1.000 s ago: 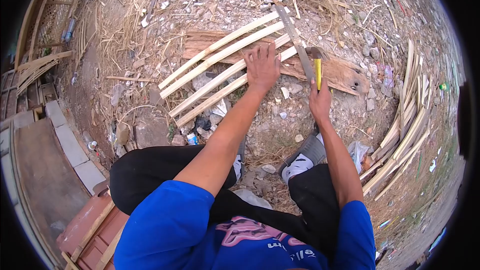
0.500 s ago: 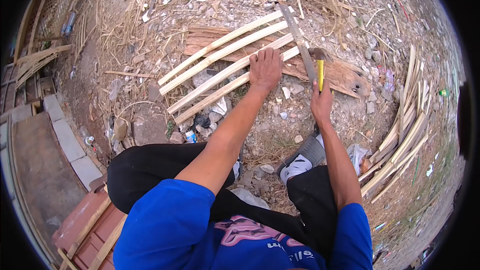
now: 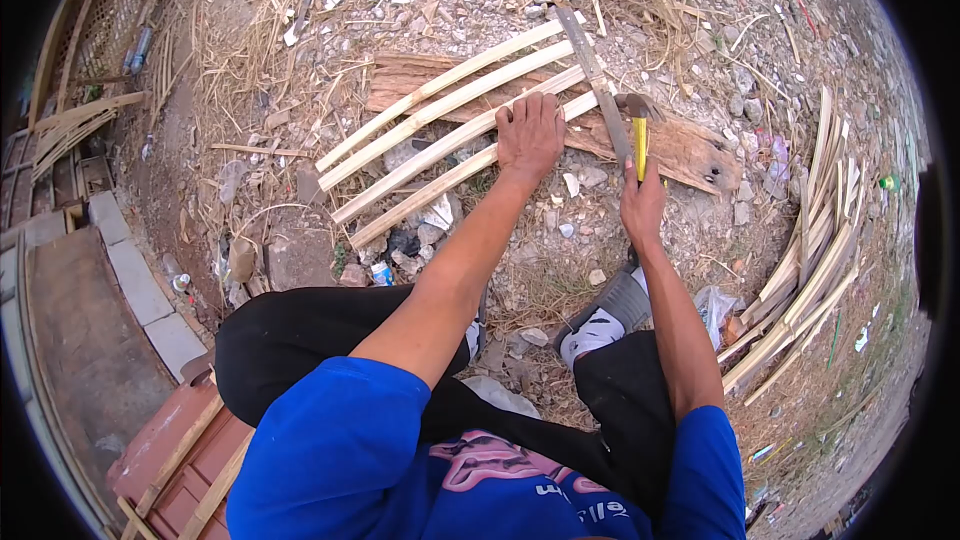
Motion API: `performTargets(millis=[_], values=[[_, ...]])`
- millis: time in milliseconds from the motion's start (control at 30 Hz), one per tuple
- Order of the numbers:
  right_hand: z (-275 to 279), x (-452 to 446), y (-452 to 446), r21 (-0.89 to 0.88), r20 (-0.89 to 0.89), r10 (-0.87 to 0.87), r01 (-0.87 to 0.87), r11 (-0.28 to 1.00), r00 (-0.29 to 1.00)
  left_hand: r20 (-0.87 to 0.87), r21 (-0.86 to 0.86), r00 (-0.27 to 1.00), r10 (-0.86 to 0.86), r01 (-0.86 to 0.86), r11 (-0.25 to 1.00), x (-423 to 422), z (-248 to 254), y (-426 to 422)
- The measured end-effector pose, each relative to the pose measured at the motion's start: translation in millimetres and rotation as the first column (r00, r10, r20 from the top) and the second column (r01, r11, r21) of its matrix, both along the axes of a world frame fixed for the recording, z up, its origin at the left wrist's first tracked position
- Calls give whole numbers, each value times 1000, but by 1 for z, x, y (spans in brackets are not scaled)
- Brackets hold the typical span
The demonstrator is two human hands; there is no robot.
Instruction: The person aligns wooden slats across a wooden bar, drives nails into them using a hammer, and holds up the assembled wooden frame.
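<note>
Four pale wooden strips (image 3: 425,162) lie fanned side by side, partly across a weathered plank (image 3: 685,155) on the ground. My left hand (image 3: 530,136) rests over the two nearer strips, its fingers curled down onto them near their right ends. A flat metal bar (image 3: 590,65), perhaps a saw blade or straightedge, crosses the strips' right ends at a slant. Closed around the yellow handle of a hammer (image 3: 640,145) is my right hand (image 3: 642,205), with a finger along the bar's near end. The hammer's dark head is just beyond, over the plank.
A pile of similar strips (image 3: 805,280) lies at the right. Stones, dry straw and litter cover the ground, including a small blue-and-white container (image 3: 381,273). At lower left are grey blocks (image 3: 130,280) and a reddish panel (image 3: 165,450) with wooden pieces on it.
My left hand and the strip under it have shifted very slightly to the left. My right hand, the hammer and the metal bar stay almost in place.
</note>
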State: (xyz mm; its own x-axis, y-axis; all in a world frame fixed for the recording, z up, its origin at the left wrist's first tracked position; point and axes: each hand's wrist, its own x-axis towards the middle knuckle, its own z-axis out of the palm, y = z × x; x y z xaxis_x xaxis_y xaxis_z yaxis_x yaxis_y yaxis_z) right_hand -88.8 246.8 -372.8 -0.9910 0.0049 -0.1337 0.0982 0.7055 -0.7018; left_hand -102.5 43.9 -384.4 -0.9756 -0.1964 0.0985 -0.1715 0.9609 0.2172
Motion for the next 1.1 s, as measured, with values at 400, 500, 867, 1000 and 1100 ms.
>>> performTargets(millis=[400,500,867,1000,1100], values=[[-1,0,0,2,-18,1,-1,1000,1000,39,-2,999,12,-12,1000,-1,1,1],[0,0,0,0,-7,0,0,1000,1000,43,-9,999,13,-12,1000,-1,0,1],[11,3,0,-106,-80,4,-13,994,997,-145,-21,989,-15,12,1000,2,-13,-1],[30,-4,-2,-99,-96,20,-30,995,995,-177,-30,984,-20,14,999,3,-13,-1],[33,-10,-1,-54,-65,66,-70,996,996,-162,-117,984,-67,48,992,2,-6,-2]])
